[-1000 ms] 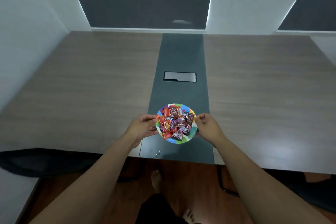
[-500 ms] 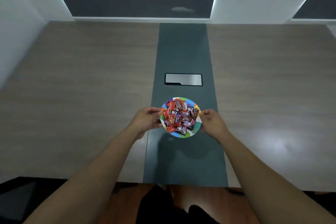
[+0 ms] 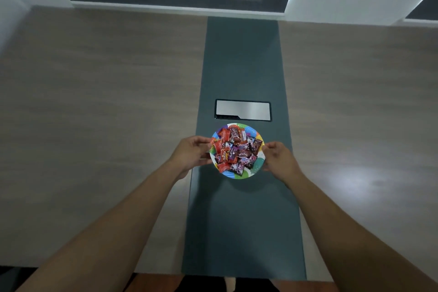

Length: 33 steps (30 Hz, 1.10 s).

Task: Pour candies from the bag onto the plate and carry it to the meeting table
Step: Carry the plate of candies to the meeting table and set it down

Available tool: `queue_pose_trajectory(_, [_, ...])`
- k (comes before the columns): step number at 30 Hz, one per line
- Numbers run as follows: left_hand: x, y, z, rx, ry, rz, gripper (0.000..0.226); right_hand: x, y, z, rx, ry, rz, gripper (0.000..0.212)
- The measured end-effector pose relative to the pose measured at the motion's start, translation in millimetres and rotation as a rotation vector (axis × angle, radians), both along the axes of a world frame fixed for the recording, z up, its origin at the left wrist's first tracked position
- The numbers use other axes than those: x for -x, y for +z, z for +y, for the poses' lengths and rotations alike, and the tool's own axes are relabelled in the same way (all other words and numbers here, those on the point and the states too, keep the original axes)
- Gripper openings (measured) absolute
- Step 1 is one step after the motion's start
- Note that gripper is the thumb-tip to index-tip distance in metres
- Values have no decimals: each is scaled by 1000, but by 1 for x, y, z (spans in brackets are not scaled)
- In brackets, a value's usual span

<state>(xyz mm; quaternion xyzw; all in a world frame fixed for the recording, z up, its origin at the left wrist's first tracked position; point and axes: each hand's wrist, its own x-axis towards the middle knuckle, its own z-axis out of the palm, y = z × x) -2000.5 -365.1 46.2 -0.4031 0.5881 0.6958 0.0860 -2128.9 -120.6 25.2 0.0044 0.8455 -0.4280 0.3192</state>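
Plate [image 3: 254, 169]: sitting over the dark centre strip [image 3: 241, 220] of the table [image 3: 99, 106], just near of the metal hatch [image 3: 243, 110]; a soft shadow is showing under its near edge, so whether it is fully resting or hanging just above the surface, I cannot tell.
Candies [image 3: 233, 150]: lying heaped on the plate in red, purple and brown wrappers, none spilling over the rim.
Left hand [image 3: 190, 155]: pinching the plate's left rim, thumb on top and fingers curling beneath.
Right hand [image 3: 278, 160]: pinching the right rim the same way, thumb lying along the edge.
Bag: not appearing anywhere in view.
Table: stretching wide to left and right, bare wood on both sides of the strip, running far to the wall.
Done, by my judgement: pouring is looking finished, and the carrying is reaching its end at the table.
Left, by my judgement: settling the plate flat, then letting go with both hands.
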Motion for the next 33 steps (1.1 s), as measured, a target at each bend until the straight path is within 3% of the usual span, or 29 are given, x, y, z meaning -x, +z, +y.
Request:
queue_pose_trajectory(11, [97, -78, -18, 62, 68, -15, 7, 100, -67, -30, -4, -14, -6, 19])
queue_pose_trajectory(21, [161, -128, -25, 137, 103, -36, 12, 163, -123, -48, -80, -7, 56, 15])
queue_pose_trajectory(33, [209, -156, -31, 197, 134, -61, 12, 206, -147, -59, -86, -22, 99, 18])
